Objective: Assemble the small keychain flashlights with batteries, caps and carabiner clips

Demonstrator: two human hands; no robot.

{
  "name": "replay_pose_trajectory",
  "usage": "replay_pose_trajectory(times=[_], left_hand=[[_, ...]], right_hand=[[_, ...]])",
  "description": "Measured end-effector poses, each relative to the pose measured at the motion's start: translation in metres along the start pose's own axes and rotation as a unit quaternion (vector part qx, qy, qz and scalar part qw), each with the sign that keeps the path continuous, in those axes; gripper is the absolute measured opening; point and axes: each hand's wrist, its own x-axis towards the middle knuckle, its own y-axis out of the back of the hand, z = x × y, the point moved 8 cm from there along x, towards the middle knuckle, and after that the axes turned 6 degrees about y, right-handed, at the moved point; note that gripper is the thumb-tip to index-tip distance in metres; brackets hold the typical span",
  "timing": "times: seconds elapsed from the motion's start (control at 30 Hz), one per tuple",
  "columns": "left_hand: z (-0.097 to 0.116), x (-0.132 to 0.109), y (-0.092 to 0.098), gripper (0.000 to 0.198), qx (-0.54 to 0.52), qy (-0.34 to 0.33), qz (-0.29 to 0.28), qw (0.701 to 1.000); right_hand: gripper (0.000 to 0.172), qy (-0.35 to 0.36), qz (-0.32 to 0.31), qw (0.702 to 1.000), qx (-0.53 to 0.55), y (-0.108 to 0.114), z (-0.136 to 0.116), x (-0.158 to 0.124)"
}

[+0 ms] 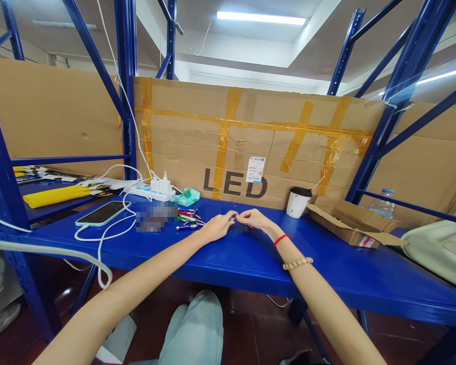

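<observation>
Over the middle of the blue table, my left hand (217, 226) is closed round a slim pen (233, 218), of which only a short, dark, shiny piece shows. My right hand (254, 219) pinches the other end of it, with the fingertips of both hands close together. A bit of red shows under my right hand, too small to name. Just left of my left hand lies a loose pile of pens (190, 219) in red, green and purple; a purple pen (187, 227) lies nearest me.
A phone (103, 213) on a white cable, a power strip (152, 190) and a green tissue pack (188, 196) are at the left. On the right stand a lidded paper cup (299, 203), an open cardboard box (345, 223), a water bottle (382, 204) and a pale bag (441, 248). Cardboard (182, 147) walls the back.
</observation>
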Motion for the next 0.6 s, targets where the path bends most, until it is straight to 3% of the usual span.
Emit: replay_pose_trajectory(times=[0.4,0.6], left_hand=[[-0.01,0.006,-0.005,0.02,0.036,0.037,0.005,0.999],[-0.01,0.007,-0.004,0.02,0.043,0.04,0.01,0.998]], right_hand=[[0.046,-0.119,0.016,0.991,0.059,-0.005,0.017,0.001],[0.047,-0.123,0.012,0.989,0.08,-0.005,0.019,0.003]])
